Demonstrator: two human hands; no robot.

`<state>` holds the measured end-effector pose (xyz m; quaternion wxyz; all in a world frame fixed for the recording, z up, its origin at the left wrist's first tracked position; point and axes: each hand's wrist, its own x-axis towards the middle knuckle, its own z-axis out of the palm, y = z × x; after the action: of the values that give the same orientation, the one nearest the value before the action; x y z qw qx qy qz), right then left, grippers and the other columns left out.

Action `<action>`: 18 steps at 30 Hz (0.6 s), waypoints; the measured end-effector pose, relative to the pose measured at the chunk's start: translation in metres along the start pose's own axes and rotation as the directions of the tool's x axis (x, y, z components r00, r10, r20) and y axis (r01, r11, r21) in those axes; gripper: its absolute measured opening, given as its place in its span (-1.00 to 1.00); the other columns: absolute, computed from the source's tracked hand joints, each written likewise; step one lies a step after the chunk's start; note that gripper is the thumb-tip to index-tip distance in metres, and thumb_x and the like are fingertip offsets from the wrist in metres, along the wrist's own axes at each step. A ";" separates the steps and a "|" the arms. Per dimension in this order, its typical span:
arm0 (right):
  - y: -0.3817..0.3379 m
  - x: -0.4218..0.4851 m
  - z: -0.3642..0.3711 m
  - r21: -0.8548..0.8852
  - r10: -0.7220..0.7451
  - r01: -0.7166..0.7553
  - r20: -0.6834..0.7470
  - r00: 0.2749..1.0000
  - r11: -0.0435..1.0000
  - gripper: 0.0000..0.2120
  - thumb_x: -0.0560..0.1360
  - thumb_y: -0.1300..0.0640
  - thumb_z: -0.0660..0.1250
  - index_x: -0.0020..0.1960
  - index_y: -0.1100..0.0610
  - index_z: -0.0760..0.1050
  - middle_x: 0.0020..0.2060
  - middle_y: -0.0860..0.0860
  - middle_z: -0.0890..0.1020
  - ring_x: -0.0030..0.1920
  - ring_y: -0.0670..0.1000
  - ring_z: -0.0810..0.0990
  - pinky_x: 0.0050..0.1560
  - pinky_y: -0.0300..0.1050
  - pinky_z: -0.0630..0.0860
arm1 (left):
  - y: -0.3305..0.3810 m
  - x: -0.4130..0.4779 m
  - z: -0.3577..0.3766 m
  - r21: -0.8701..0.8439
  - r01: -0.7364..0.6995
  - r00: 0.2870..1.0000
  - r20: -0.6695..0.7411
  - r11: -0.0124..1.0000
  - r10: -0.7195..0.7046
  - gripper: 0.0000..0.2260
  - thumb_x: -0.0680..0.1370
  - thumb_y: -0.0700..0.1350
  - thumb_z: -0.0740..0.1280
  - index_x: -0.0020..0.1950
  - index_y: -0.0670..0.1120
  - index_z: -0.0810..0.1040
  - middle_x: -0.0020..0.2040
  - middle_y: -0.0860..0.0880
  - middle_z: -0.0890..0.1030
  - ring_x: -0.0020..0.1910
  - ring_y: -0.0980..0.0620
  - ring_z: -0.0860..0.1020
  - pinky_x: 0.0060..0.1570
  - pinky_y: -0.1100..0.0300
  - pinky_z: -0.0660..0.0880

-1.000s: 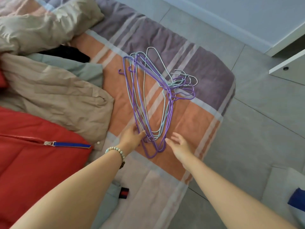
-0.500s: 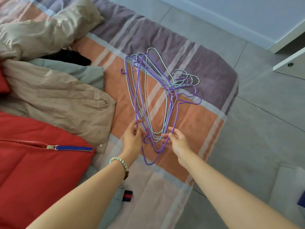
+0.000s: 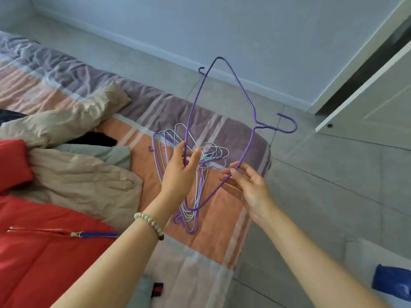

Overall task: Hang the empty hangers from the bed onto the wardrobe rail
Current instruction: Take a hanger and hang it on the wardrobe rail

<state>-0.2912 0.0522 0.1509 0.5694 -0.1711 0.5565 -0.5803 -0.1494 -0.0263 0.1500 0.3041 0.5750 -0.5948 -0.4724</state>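
A purple wire hanger (image 3: 244, 90) is lifted above the bed, its hook pointing right. My left hand (image 3: 181, 172) grips its long bottom bar between thumb and fingers. My right hand (image 3: 249, 185) pinches the sloped arm near the lower corner. Beneath them a pile of several purple, pale blue and white hangers (image 3: 195, 210) lies on the striped bedspread (image 3: 222, 218). The white wardrobe door (image 3: 367, 103) stands open at the right; no rail is in view.
A red jacket (image 3: 44, 252) and beige garments (image 3: 73, 178) cover the bed's left side. Grey tiled floor (image 3: 333, 196) runs along the right. A blue item (image 3: 391, 281) on something white sits at the lower right.
Both hands have taken one purple hanger out of the pile and raised it off the bed. The camera has tilted up toward the wall and wardrobe door.
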 end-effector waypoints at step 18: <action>-0.338 -0.230 -0.050 -0.145 -0.589 0.572 -0.129 0.798 0.807 -0.92 0.49 0.25 0.34 -0.03 0.19 0.48 -0.08 0.14 0.70 -0.10 0.05 0.70 -0.04 -0.19 0.61 | 0.378 -0.112 0.049 -0.032 -0.231 0.543 0.825 0.972 0.157 -0.41 0.51 0.34 -0.03 0.31 0.02 0.45 0.27 -0.03 0.53 0.14 -0.09 0.59 0.29 0.00 0.43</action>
<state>-0.4239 0.1802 0.5192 0.3060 -0.3120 0.5509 -0.7110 -0.3266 0.0522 0.4965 0.0193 0.2311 -0.7459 -0.6244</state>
